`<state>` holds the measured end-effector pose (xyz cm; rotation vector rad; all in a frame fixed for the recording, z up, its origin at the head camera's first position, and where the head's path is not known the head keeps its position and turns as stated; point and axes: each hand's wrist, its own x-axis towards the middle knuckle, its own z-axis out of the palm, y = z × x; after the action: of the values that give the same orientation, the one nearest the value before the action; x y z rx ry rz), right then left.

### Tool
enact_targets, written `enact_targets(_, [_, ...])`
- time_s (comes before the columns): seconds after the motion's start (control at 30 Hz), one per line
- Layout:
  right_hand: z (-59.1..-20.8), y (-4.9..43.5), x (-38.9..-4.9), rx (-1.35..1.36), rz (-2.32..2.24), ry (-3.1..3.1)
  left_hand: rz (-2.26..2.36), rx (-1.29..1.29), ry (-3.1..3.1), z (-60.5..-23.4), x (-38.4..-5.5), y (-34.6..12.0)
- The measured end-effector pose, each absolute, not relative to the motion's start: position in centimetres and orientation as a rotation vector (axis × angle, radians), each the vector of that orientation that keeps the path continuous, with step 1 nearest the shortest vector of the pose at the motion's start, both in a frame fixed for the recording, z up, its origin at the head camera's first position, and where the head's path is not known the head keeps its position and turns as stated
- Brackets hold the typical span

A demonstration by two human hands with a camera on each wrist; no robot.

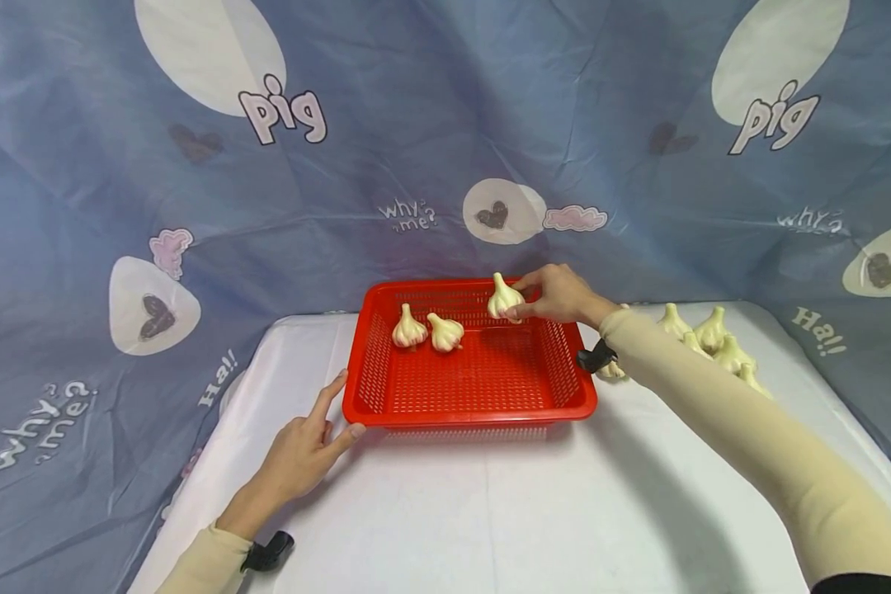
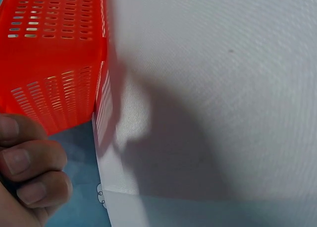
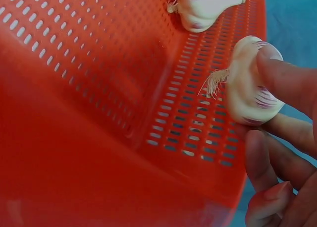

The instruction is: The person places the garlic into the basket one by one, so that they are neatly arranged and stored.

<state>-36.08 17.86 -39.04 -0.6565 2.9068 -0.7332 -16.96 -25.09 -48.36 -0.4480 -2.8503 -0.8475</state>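
Note:
A red plastic basket (image 1: 471, 417) with slotted walls stands on the white table. Two garlic bulbs (image 1: 447, 333) lie inside, toward its back left. Above the back right part of the basket, my right hand (image 1: 560, 293) pinches another garlic bulb (image 3: 247, 83) between thumb and fingers. Its roots point into the basket, as the right wrist view shows. My left hand (image 1: 300, 454) is at the front left corner, index finger straight along the left side and thumb touching the front rim. Its other fingers (image 2: 44, 160) are bent beneath the rim, seemingly not gripping it.
Several more garlic bulbs (image 1: 731, 355) are piled on the table to the right, partly hidden by my right forearm. A blue printed cloth (image 1: 445, 132) hangs behind the white tabletop (image 1: 490, 503). Dark bands (image 1: 267, 553) are strapped on both wrists.

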Motion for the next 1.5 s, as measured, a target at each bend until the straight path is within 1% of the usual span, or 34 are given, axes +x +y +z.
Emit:
enact_targets(0.37, [-39.7, 16.7, -36.5, -0.713, -0.726, 2.873, -0.858, -0.443, -2.848, -48.5, -17.0, -25.1])
enact_targets(0.6, [-39.9, 15.8, -36.5, -0.683, -0.72, 2.858, -0.873, -0.435, -2.855, -48.4, -17.0, -25.0])
enact_targets(0.93, [-41.3, 14.9, -36.2, -0.729, -0.635, 2.907, -0.878, -0.444, -2.84, -48.6, -17.0, -25.0])
enact_targets(1.37, [-43.4, 14.7, -36.5, -0.635, -0.607, 2.911, -0.89, -0.461, -2.806, -48.8, -16.8, -24.9])
enact_targets(1.5, [-43.6, 14.6, -36.5, -0.644, -0.613, 2.911, -0.892, -0.472, -2.794, -48.9, -16.9, -25.0])
